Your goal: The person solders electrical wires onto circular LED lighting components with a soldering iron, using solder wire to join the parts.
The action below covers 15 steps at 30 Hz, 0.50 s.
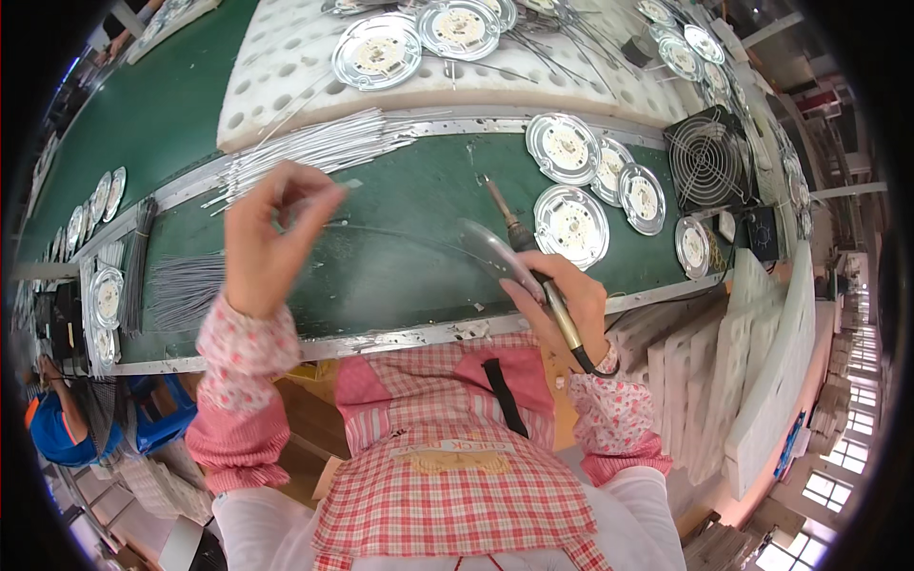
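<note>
My right hand (569, 297) is wrapped round a soldering iron (564, 319), its tip pointing away over the bench. The same hand also grips a round metal lamp plate (497, 255), tilted nearly on edge and blurred by motion. A thin dark wire (405, 233) runs left from that plate toward my left hand (276, 233). That hand is raised over the bench with thumb and forefinger pinched together; what they hold, if anything, cannot be made out. Beyond its fingertips lie white wires (314, 147); grey wires (186, 285) lie beside its wrist.
Several round lamp plates (571, 226) with chips lie right of the iron. A black fan (706, 160) stands behind them. White foam with holes (276, 86) carries more plates at the back. Foam boards (781, 366) lean at the right. A person in blue (62, 428) is at lower left.
</note>
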Each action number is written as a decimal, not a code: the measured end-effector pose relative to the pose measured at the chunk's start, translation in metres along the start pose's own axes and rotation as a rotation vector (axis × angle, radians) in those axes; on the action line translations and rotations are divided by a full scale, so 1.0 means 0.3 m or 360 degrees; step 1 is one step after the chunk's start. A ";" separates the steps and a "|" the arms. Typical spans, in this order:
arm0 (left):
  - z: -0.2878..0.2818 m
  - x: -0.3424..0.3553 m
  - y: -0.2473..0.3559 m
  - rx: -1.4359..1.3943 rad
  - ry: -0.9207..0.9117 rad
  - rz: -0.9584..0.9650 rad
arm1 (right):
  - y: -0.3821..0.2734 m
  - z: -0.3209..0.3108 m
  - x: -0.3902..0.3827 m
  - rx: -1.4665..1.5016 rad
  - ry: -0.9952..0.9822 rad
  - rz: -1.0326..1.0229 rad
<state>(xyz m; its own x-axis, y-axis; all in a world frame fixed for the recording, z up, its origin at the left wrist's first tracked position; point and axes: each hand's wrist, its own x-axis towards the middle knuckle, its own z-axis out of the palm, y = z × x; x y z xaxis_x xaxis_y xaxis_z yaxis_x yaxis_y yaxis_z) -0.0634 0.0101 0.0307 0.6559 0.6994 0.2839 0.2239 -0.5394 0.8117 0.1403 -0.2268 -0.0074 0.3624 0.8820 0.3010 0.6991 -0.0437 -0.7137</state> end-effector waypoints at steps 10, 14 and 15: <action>0.335 -0.113 0.090 -0.0089 -0.0141 0.0113 | -0.005 0.107 0.046 0.0348 0.0395 0.0366; 0.341 -0.104 0.088 -0.0025 -0.0105 0.0189 | -0.011 0.102 0.057 0.0301 0.0371 0.0285; 0.343 -0.106 0.082 0.0030 -0.0081 0.0274 | -0.018 0.099 0.058 0.0299 0.0377 0.0286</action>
<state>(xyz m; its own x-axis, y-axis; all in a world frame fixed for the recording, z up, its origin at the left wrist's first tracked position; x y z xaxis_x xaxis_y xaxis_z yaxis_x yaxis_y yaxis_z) -0.0045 -0.0735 -0.0110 0.7213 0.5717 0.3911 0.1184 -0.6581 0.7435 0.1246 -0.1972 -0.0171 0.6177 0.7339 0.2824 0.4934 -0.0820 -0.8659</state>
